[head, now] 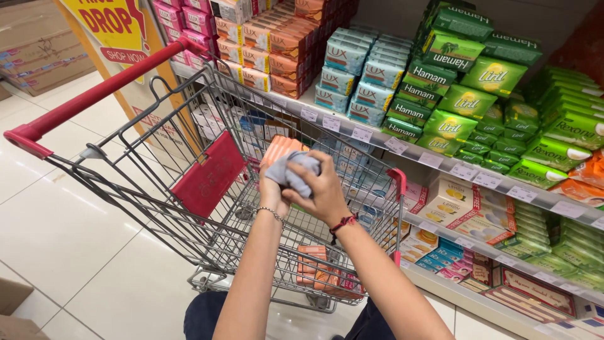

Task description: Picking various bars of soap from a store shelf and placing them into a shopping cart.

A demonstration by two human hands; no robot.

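Note:
Over a wire shopping cart [157, 182], both my hands meet. My left hand [272, 189], with a bead bracelet at the wrist, holds an orange soap pack [280, 150] from below. My right hand [324, 192], a red thread on its wrist, presses a grey cloth [296, 173] against that pack. More orange soap packs [321, 274] lie on the cart's bottom.
The cart's red handle [94, 94] runs up to the left. Shelves [440, 157] of boxed soaps in orange, pink, blue and green fill the right side. A yellow sign [113, 25] and brown cartons [38, 50] stand at the upper left, on a white tile floor [56, 233].

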